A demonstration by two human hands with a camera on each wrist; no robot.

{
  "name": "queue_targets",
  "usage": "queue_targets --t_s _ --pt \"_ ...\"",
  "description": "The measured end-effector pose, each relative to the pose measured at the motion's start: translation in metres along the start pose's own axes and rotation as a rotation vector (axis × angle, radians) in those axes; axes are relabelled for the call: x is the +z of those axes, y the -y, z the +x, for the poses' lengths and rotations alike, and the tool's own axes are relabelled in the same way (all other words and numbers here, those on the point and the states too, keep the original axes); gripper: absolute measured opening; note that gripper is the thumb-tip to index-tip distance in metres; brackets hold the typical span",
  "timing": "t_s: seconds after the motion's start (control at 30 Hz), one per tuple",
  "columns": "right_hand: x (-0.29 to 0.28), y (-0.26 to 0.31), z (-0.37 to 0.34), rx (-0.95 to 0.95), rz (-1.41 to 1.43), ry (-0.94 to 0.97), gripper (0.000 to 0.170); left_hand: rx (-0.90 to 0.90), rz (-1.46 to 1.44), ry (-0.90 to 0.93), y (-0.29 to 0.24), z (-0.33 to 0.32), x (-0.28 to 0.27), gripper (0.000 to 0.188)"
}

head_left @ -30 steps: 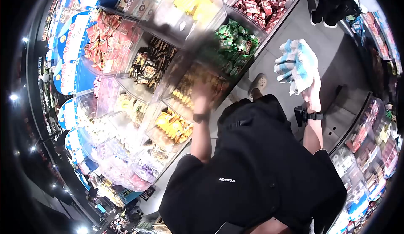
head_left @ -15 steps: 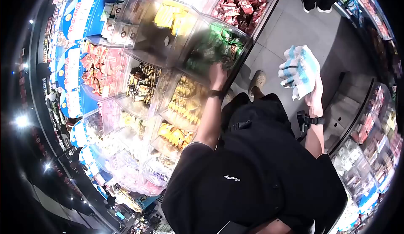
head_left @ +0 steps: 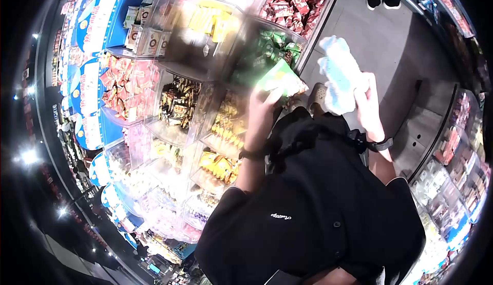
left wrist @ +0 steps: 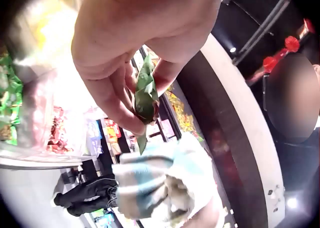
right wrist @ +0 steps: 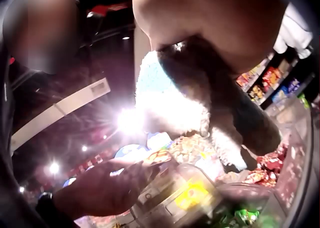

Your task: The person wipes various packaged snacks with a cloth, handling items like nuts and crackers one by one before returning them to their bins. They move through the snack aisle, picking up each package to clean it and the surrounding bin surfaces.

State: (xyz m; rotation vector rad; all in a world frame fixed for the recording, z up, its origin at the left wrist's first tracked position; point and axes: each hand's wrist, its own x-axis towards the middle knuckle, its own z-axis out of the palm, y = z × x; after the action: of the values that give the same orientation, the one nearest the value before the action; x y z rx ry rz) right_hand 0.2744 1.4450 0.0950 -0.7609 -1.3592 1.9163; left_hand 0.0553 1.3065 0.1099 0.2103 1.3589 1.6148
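Note:
My left hand (head_left: 263,111) pinches a small green snack packet (head_left: 281,80) between thumb and fingers, just over the near edge of the bin of green packets (head_left: 267,54). In the left wrist view the same packet (left wrist: 146,93) appears edge-on between the fingertips. My right hand (head_left: 367,103) grips a fluffy white cloth with light blue stripes (head_left: 339,74), held over the aisle to the right of the packet. The right wrist view has the cloth (right wrist: 172,100) bunched under the fingers, partly in deep shadow, with the left hand (right wrist: 100,188) below it.
Clear plastic bins hold red packets (head_left: 292,8), yellow packets (head_left: 208,21), dark packets (head_left: 178,97) and orange-yellow packets (head_left: 218,166). Another person's dark shoes (head_left: 382,0) are up the aisle. More stocked bins (head_left: 457,167) line the right side.
My left hand has moved from over the bins to the front edge, where a green packet now shows in it. The right hand has turned and brought the cloth left, closer to the left hand.

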Motion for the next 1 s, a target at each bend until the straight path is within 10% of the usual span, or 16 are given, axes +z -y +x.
queue_targets --t_s 0.2,0.4,0.53,0.7,0.8,1.0 --pt "0.083 0.001 0.004 -0.673 -0.94 0.434 0.039 0.168 0.165 0.228 -0.013 -0.021 -0.016 0.033" --pt "0.091 0.001 -0.032 -0.44 -0.81 0.444 0.03 -0.056 0.0 0.242 -0.012 -0.031 -0.051 0.025" --pt "0.066 -0.018 -0.082 0.157 -0.507 0.143 0.027 -0.064 0.198 0.278 0.003 -0.01 -0.07 0.015" --pt "0.043 -0.047 -0.136 0.101 -0.044 -0.37 0.016 0.413 0.75 0.214 0.036 0.019 -0.088 0.016" --pt "0.034 -0.057 -0.171 0.029 -0.035 -0.651 0.017 0.044 0.55 0.139 0.042 0.042 -0.091 0.018" --pt "0.025 -0.062 -0.236 -0.032 0.08 -0.942 0.024 0.531 1.418 0.117 0.066 0.104 -0.114 0.027"
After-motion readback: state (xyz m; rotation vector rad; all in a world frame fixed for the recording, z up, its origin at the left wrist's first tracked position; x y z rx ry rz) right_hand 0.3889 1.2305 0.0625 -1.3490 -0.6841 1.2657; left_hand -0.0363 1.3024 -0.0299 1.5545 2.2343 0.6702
